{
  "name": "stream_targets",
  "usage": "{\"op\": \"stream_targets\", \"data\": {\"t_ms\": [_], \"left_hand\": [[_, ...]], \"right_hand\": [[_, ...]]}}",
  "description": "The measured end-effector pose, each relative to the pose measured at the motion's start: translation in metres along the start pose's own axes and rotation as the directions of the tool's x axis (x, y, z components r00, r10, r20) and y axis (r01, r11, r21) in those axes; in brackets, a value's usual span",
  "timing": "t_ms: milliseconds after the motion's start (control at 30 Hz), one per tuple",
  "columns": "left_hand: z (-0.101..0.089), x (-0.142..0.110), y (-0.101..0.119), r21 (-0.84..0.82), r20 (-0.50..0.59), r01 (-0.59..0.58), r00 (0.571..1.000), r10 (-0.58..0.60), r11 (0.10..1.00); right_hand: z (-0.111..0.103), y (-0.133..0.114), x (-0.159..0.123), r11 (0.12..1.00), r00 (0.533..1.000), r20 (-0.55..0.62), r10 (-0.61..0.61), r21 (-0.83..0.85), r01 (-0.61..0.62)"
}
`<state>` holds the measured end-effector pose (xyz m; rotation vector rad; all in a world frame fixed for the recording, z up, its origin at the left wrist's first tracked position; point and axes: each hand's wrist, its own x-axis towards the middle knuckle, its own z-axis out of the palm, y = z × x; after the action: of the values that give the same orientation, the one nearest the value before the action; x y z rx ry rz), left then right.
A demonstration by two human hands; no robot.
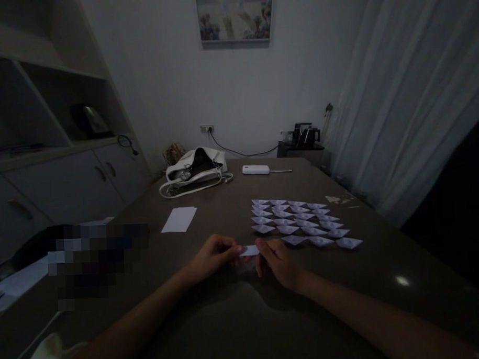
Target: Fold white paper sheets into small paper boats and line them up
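Observation:
Between my two hands is a small folded piece of white paper [249, 250], held just above the table. My left hand [217, 256] pinches its left end between thumb and fingers. The right end is pinched by my right hand [277, 261], with the thumb on top. Just beyond and to the right of my right hand stand rows of small folded paper boats [304, 224]; the nearest row lies close to my knuckles. A stack of white paper sheets [179, 220] lies flat on the table, ahead and left of my left hand.
On the dark table [229, 326], a white handbag [198, 170] sits at the far left and a white power bank [255, 169] with a cable at the far end. Paper scraps [338, 199] lie right of the boats. Papers [26, 278] and a blurred patch are at left.

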<state>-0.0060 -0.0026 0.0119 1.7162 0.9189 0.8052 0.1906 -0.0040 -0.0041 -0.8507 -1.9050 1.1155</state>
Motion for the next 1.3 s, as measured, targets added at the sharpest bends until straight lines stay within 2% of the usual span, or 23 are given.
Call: {"op": "stream_targets", "data": {"t_ms": [133, 333, 600, 867, 1133, 1300], "left_hand": [[-0.0032, -0.0010, -0.0025, -0.004, 0.022, -0.011, 1.000, 0.011, 1.000], [-0.0007, -0.0003, 0.0005, 0.011, -0.036, -0.006, 0.999, 0.007, 1.000], [0.0017, 0.0017, 0.0012, -0.088, -0.060, -0.035, 0.998, 0.029, 0.995], [0.0019, 0.0014, 0.0002, -0.015, -0.119, -0.042, 0.992, 0.040, 0.999], [0.0020, 0.0015, 0.0008, -0.037, -0.094, -0.033, 0.995, 0.029, 0.999], [0.0032, 0.0019, 0.0006, -0.112, -0.025, -0.009, 1.000, 0.006, 0.994]], "right_hand": [[0.0000, -0.0002, -0.0007, 0.999, 1.000, 0.003, -0.023, -0.022, 0.024], [-0.0004, 0.0009, 0.0005, 1.000, 1.000, -0.015, -0.008, 0.006, 0.008], [0.0004, 0.0033, 0.0019, 1.000, 1.000, -0.003, -0.010, -0.027, 0.010], [-0.0001, 0.0033, 0.0039, 0.999, 1.000, 0.011, 0.023, 0.049, -0.023], [-0.0019, 0.0053, 0.0066, 0.993, 0.997, -0.064, 0.048, 0.108, -0.041], [-0.0022, 0.0060, 0.0061, 0.991, 0.998, -0.065, 0.012, 0.130, -0.003]]}}
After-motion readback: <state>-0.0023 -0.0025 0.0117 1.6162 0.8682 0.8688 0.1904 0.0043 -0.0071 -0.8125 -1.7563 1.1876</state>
